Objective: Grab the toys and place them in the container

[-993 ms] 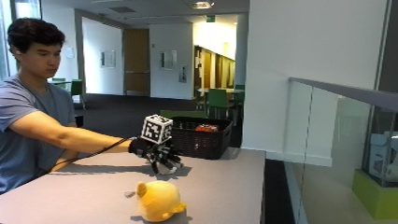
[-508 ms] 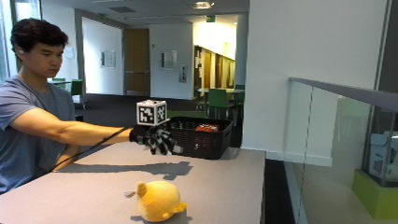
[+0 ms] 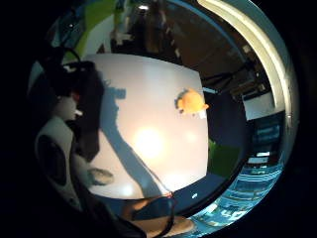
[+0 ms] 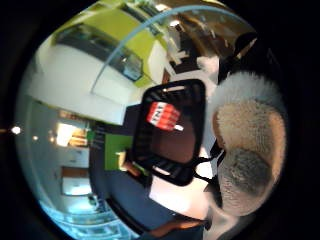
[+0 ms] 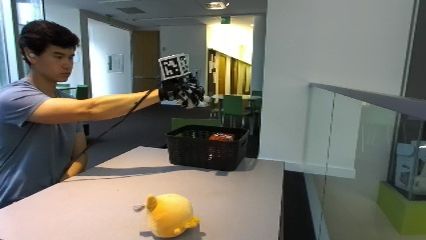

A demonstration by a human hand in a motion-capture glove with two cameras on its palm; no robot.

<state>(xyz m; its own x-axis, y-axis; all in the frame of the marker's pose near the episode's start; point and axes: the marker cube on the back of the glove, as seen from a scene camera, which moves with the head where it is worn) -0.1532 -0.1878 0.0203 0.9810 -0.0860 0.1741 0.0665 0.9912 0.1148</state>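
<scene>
My gloved right hand (image 5: 181, 90) is raised high, above and just short of the black basket (image 5: 206, 147) at the table's far end. It grips a fluffy white and grey toy (image 4: 247, 150), which fills one side of the thumb side palm view and also shows as the toy (image 3: 54, 153) in the little finger side view. Only a white bit of it shows under the fingers in the outside view. A red block toy (image 5: 221, 136) lies inside the basket (image 4: 172, 132). A yellow plush toy (image 5: 170, 215) sits on the table near the front edge, far below the hand.
The grey table (image 5: 100, 195) runs from the person to the basket. A small grey scrap (image 5: 138, 206) lies beside the yellow plush (image 3: 192, 101). A glass railing (image 5: 359, 150) stands off the table's right side.
The hand has risen from just above the table to well above the basket, carrying the fluffy toy with it. The yellow plush has stayed put.
</scene>
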